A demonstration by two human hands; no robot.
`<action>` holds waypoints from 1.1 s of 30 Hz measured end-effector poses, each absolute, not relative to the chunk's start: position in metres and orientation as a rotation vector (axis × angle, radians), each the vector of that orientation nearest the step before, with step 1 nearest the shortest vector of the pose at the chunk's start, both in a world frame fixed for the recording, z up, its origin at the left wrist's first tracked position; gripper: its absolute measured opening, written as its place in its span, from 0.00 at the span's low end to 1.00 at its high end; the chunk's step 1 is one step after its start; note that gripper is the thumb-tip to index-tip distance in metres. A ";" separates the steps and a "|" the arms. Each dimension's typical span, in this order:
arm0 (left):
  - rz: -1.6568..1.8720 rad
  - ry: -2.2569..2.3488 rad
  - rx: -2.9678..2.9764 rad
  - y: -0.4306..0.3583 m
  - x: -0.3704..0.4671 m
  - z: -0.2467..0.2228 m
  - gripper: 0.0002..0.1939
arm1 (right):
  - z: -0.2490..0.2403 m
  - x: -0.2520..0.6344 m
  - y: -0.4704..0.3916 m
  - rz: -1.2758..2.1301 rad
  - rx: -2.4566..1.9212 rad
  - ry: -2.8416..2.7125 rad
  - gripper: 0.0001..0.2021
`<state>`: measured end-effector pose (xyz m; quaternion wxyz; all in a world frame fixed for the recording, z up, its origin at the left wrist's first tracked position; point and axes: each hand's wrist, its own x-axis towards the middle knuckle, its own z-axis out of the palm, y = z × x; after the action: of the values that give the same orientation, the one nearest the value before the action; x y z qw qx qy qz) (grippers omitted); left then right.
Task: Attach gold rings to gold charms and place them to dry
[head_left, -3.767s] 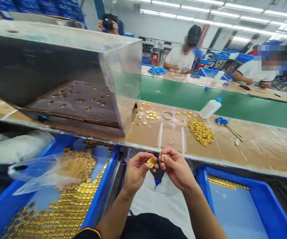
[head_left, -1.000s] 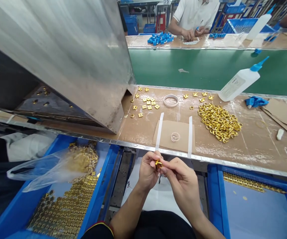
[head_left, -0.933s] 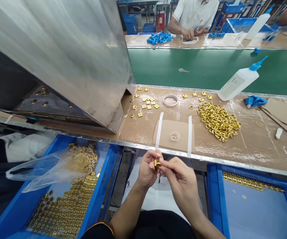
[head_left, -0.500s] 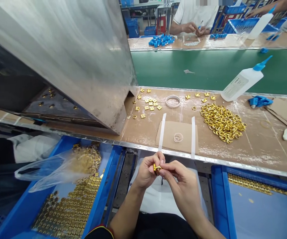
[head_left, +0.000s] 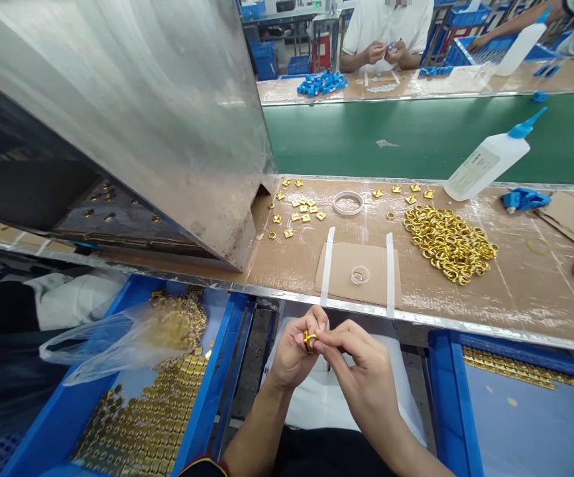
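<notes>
In front of the bench edge, my left hand is closed, pinching a small gold metal piece between its fingertips. It seems to be a square part with a ring-shaped band; fingers hide much of it. The fingers of my right hand are pinched together on the band side of the same piece. Beyond both hands, a cardboard pad is held by two white tape strips, with a small clear ring on it. To its right lies a heap of gold rings; square gold parts are scattered to its left.
A large metal housing stands at left. Blue trays sit below the bench; the left one holds rows of gold pieces. A glue bottle leans near the green belt. A person works opposite.
The gold piece has turned slightly between my fingers, both hands staying close together. The view has shifted a little. Across the belt, the person's hands have moved slightly.
</notes>
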<state>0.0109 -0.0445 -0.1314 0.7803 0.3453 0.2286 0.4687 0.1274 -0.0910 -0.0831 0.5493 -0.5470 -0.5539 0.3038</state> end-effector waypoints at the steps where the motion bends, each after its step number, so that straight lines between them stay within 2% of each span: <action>1: 1.015 0.493 0.739 -0.046 0.011 -0.131 0.30 | -0.083 0.127 -0.090 0.723 -1.295 -1.308 0.06; 8: 1.041 0.519 0.596 -0.051 0.013 -0.121 0.26 | -0.088 0.122 -0.086 0.780 -1.219 -1.221 0.05; 15: 1.046 0.531 0.418 -0.054 0.020 -0.111 0.24 | -0.091 0.118 -0.090 0.531 -1.235 -1.310 0.07; 23: 1.016 0.539 0.343 -0.059 0.021 -0.109 0.24 | -0.091 0.118 -0.092 0.441 -1.255 -1.369 0.10; 28: 1.054 0.551 0.389 -0.061 0.016 -0.111 0.24 | -0.086 0.121 -0.090 0.556 -1.208 -1.381 0.09; 33: 1.032 0.576 0.481 -0.062 0.012 -0.112 0.27 | -0.084 0.127 -0.088 0.655 -1.168 -1.405 0.09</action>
<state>0.0119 -0.0622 -0.1115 0.8032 0.2246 0.2689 0.4818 0.1266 -0.0883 -0.0844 0.5649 -0.4968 -0.5971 0.2785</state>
